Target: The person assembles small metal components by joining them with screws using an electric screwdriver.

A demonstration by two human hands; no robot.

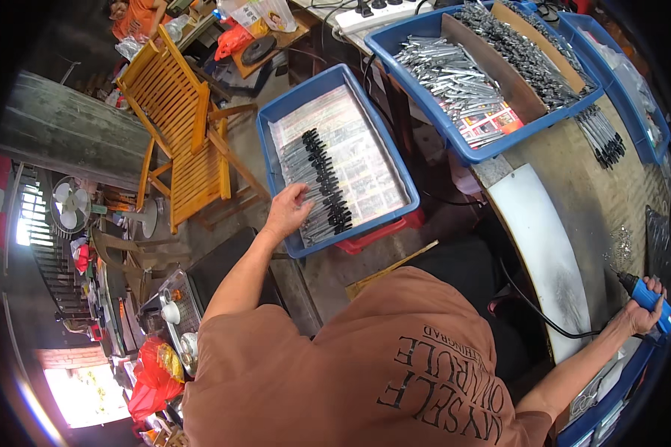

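Observation:
My left hand (289, 211) is at the left side of a blue tray (343, 74), over a row of slim pens (317, 176) with clear barrels and black ends. Its fingers are curled together; whatever they may pinch is hidden. The pens lie side by side on newspaper lining the tray. At the far right, my right hand (641, 313) wraps round a blue electric screwdriver (650, 299). The tool's black tip points left over the worktable (566, 175), and a black cable trails from it.
A divided blue bin (466, 154) of loose pen parts stands at the upper right. A bundle of pens (602, 138) and a white curved sheet (540, 238) lie on the worktable. A wooden folding chair (190, 141) stands left of the tray. Another person (136, 18) sits at the upper left.

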